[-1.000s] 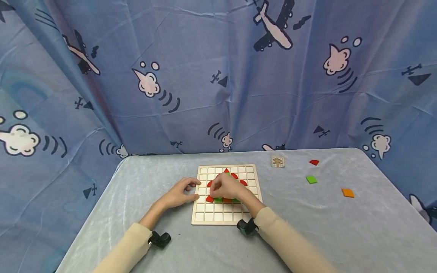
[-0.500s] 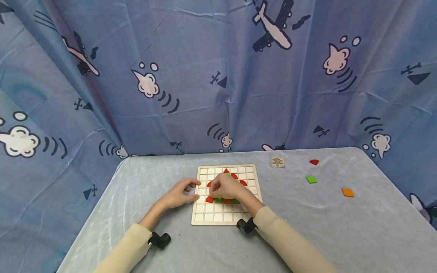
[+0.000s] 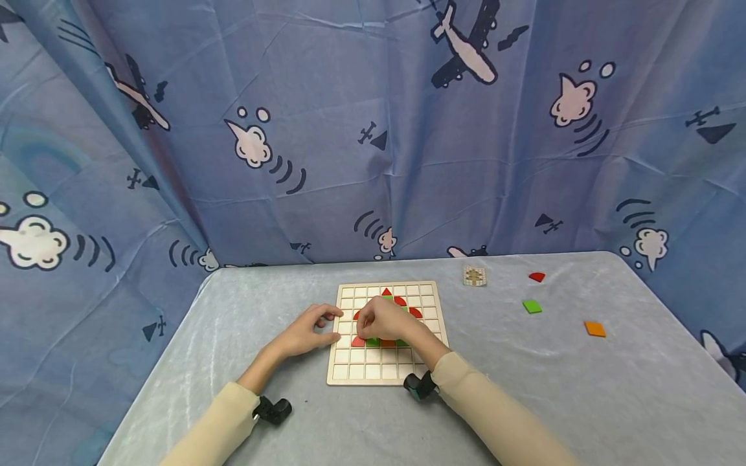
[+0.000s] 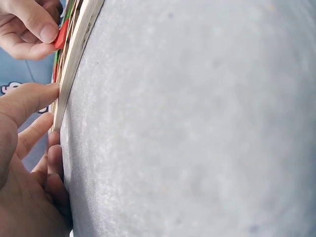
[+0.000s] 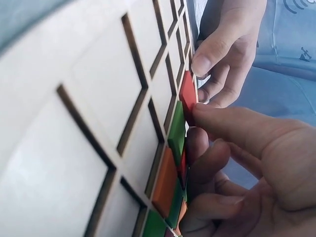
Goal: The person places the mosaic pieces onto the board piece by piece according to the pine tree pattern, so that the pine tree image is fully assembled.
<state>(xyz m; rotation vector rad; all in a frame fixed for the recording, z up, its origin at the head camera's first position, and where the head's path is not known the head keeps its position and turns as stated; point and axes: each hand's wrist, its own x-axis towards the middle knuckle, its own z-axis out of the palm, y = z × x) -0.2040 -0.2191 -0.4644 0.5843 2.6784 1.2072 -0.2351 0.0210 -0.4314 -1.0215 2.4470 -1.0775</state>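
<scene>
A square wooden grid board [image 3: 350, 370] lies on the table, with red, green and orange tiles set in its cells. My right hand [image 3: 381, 318] reaches over the middle of the board and hides several tiles. Its thumb and fingers pinch a red tile [image 5: 187, 96] with a curved side, at the left end of a row; in the left wrist view this red tile [image 4: 61, 35] stands tilted. Beside it sits a green tile [image 5: 177, 126], then an orange tile [image 5: 165, 182]. My left hand [image 3: 303, 329] rests at the board's left edge, thumb and fingers spread and touching the rim.
Right of the board lie a red quarter-round tile [image 3: 537, 277], a green tile [image 3: 532, 307] and an orange tile [image 3: 595, 329]. A small pattern card [image 3: 474, 276] is near the back edge. A blue printed curtain [image 3: 326, 129] hangs behind the grey-covered table [image 3: 495, 388].
The red tile under my right fingertips looks paler now, as if its tilt has shifted slightly. Both hands and the board stay almost in place.
</scene>
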